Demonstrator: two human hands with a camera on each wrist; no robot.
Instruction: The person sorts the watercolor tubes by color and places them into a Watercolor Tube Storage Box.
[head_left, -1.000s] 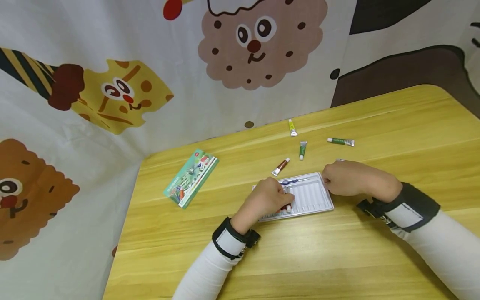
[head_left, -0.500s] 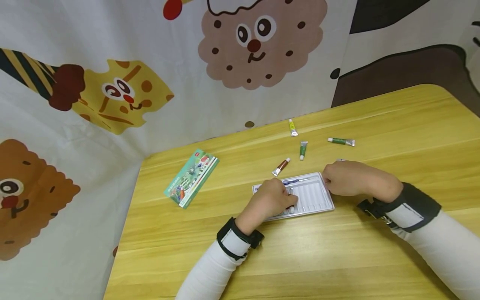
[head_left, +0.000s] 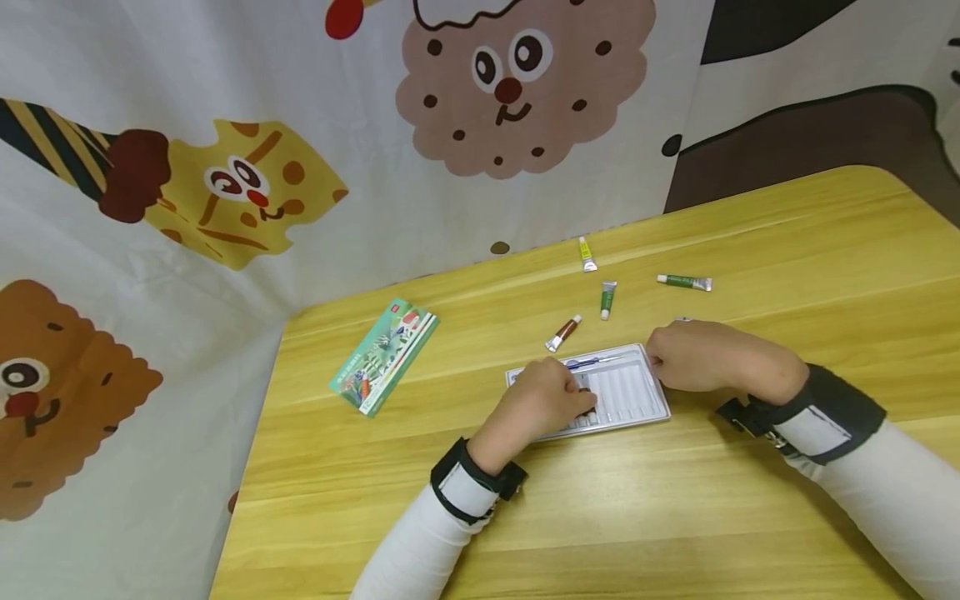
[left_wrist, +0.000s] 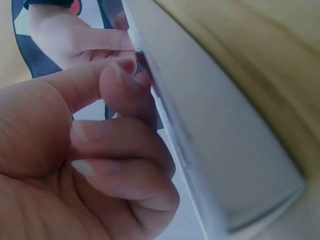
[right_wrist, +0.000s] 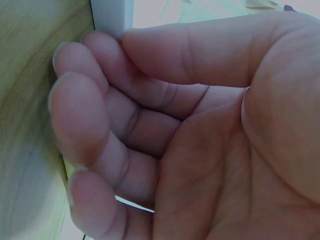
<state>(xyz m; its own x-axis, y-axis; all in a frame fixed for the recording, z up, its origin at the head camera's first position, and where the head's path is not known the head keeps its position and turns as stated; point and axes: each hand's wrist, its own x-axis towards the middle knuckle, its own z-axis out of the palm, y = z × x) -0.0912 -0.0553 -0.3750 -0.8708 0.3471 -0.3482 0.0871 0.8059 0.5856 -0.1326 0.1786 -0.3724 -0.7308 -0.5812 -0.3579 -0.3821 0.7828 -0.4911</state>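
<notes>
A white plastic tray [head_left: 622, 390] with narrow slots lies on the table, a blue-handled paintbrush [head_left: 588, 363] along its far side. My left hand [head_left: 538, 402] is over the tray's left part and covers it. Its thumb and index finger pinch a small dark paint tube [head_left: 589, 411] down at the slots; most of the tube is hidden by the fingers. At the tray's right end, my right hand [head_left: 701, 357] grips the rim between thumb and curled index finger. The right wrist view shows these fingertips right at the tray's edge [right_wrist: 111, 20].
Beyond the tray lie a brown paint tube [head_left: 563, 333], a green one [head_left: 607, 300], another green one [head_left: 685, 282] and a yellow one [head_left: 587, 254]. A green printed box [head_left: 384, 357] rests to the left. A patterned curtain [head_left: 360, 225] hangs behind the table.
My left hand has shifted slightly to the right over the tray with the dark paint tube, then stayed nearly still. The right hand keeps its place at the tray's end.
</notes>
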